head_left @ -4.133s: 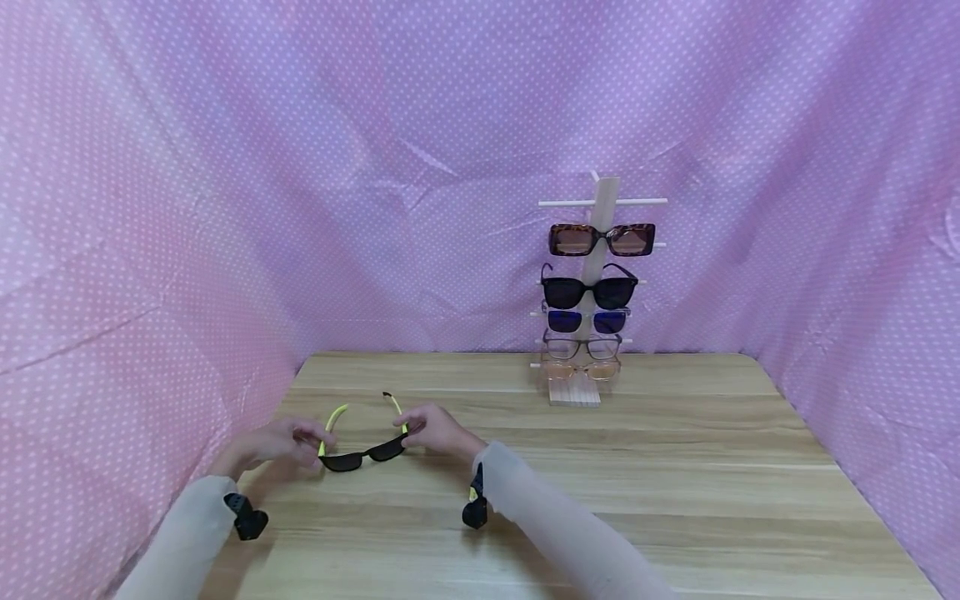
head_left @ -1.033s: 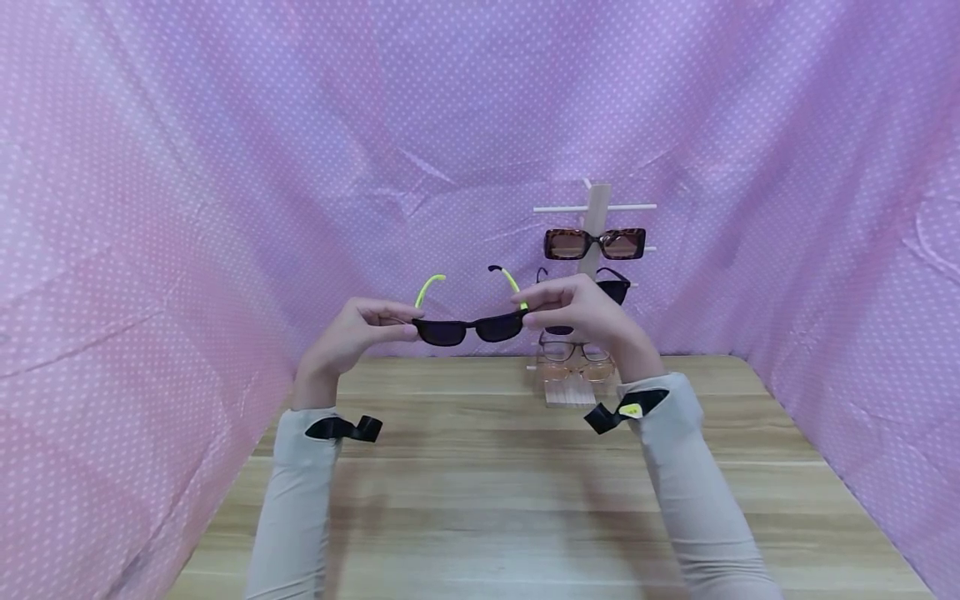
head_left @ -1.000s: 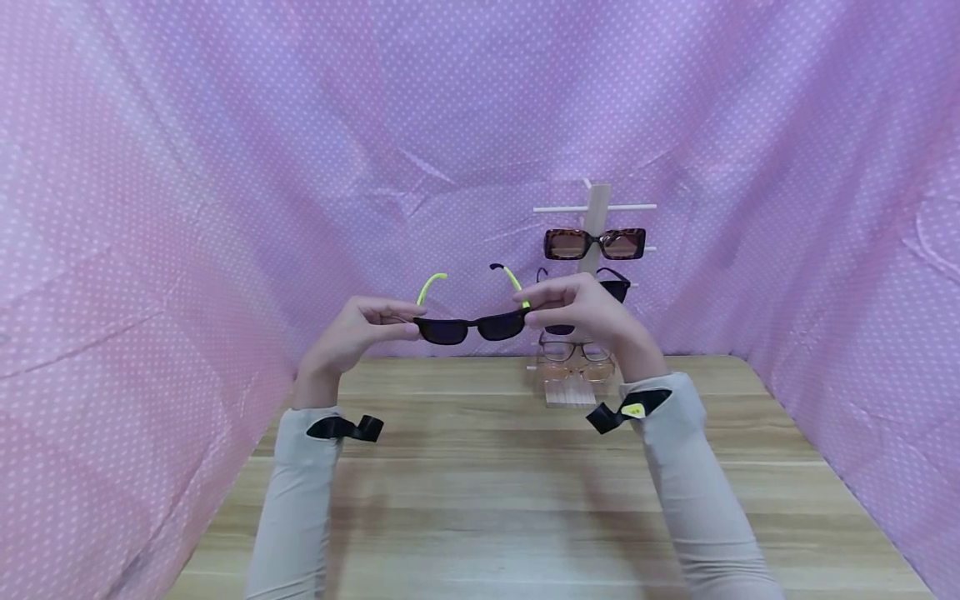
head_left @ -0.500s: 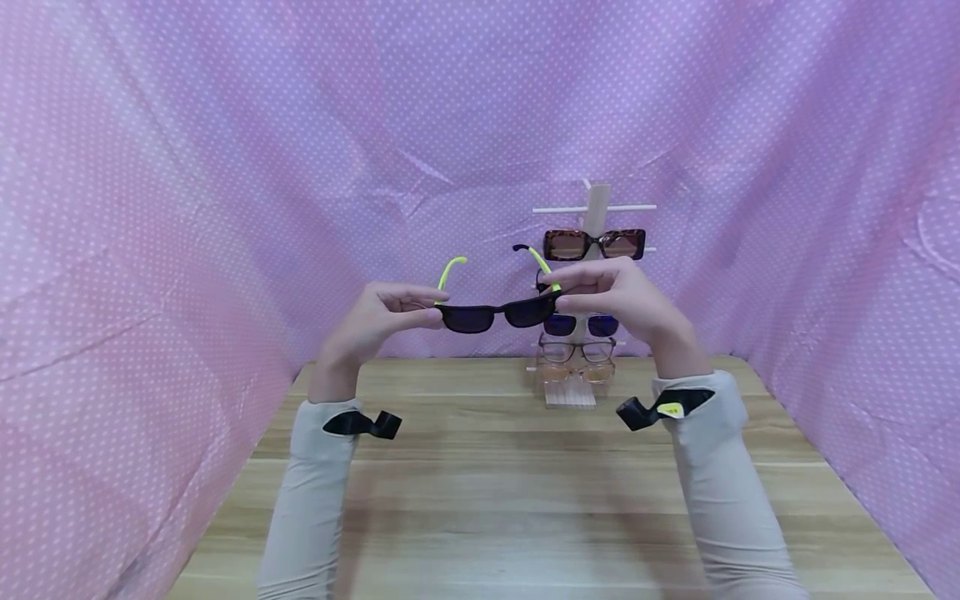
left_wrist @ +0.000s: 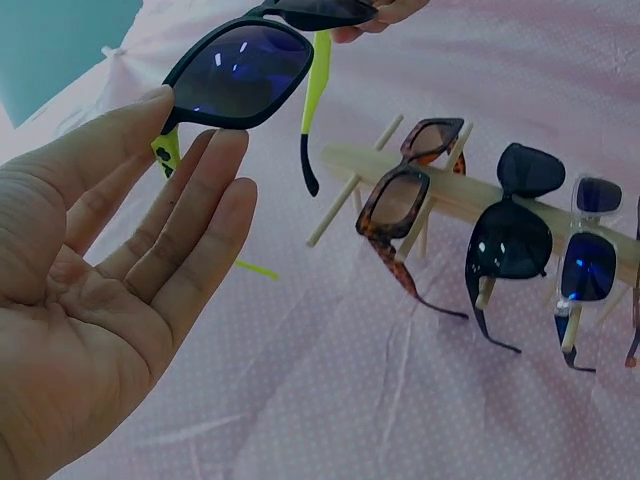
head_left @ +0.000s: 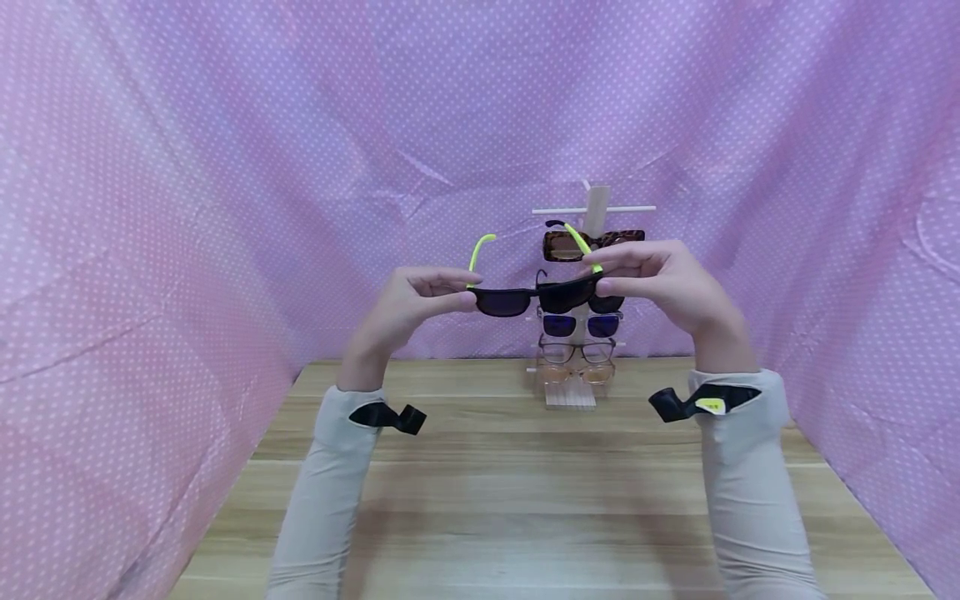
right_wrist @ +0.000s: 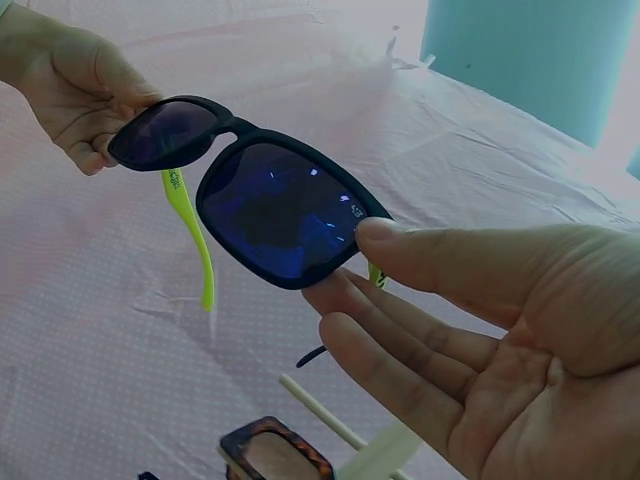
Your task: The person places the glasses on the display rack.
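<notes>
Black-framed sunglasses (head_left: pixel 503 302) with dark lenses and yellow-green temples hang in the air in front of a wooden display stand (head_left: pixel 597 210). My left hand (head_left: pixel 408 312) pinches their left hinge corner between thumb and fingers. At the other corner, my right hand (head_left: pixel 667 283) pinches the frame the same way. Both temples are unfolded and point away toward the stand. In the right wrist view, the lenses (right_wrist: pixel 280 215) show a blue reflection. On the stand, tortoiseshell sunglasses (left_wrist: pixel 395 203) sit below a bare top peg (head_left: pixel 633 208); the held pair partly covers the stand in the head view.
Lower on the stand hang black sunglasses (left_wrist: pixel 510 240), clear-framed blue-lens glasses (head_left: pixel 558 325), thin dark-rimmed glasses (head_left: pixel 557 352) and orange-tinted glasses (head_left: pixel 597 374). The stand's base (head_left: pixel 570 397) rests near the back of a wooden table (head_left: pixel 495 500). Pink dotted cloth (head_left: pixel 225 208) surrounds it.
Over four seconds the sunglasses have risen from the table, held by both hands. In the last second both hands carried them up and right, toward the stand's upper part.
</notes>
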### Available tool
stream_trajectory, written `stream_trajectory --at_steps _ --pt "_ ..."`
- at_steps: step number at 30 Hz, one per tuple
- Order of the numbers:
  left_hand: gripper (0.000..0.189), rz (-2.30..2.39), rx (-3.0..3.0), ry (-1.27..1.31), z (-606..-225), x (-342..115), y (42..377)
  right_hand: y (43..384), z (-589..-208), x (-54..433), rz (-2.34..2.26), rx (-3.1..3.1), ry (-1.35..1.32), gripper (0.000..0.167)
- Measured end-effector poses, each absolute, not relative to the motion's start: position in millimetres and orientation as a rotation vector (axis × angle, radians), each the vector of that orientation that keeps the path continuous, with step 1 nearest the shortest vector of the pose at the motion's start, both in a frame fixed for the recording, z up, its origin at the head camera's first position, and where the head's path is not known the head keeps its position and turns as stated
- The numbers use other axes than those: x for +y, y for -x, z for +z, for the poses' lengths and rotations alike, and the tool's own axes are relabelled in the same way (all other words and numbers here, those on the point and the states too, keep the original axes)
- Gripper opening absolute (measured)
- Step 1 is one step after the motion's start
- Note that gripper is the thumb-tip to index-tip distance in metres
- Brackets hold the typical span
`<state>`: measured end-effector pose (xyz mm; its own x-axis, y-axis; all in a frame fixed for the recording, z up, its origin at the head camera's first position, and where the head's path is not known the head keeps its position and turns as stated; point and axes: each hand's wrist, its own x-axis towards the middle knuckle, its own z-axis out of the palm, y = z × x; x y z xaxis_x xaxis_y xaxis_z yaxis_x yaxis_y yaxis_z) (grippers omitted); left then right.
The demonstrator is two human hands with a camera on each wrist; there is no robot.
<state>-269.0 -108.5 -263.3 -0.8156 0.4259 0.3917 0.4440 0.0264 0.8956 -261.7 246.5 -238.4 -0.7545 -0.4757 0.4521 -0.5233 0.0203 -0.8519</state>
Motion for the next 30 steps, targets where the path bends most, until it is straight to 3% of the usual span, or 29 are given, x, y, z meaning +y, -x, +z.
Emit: stream_trajectory --at_steps 30 --pt "0.034 -1.925 -2.102 1.07 -248.7 -17.5 286.5 248.7 -240.9 314.4 1.971 -2.033 -0.893 0.038"
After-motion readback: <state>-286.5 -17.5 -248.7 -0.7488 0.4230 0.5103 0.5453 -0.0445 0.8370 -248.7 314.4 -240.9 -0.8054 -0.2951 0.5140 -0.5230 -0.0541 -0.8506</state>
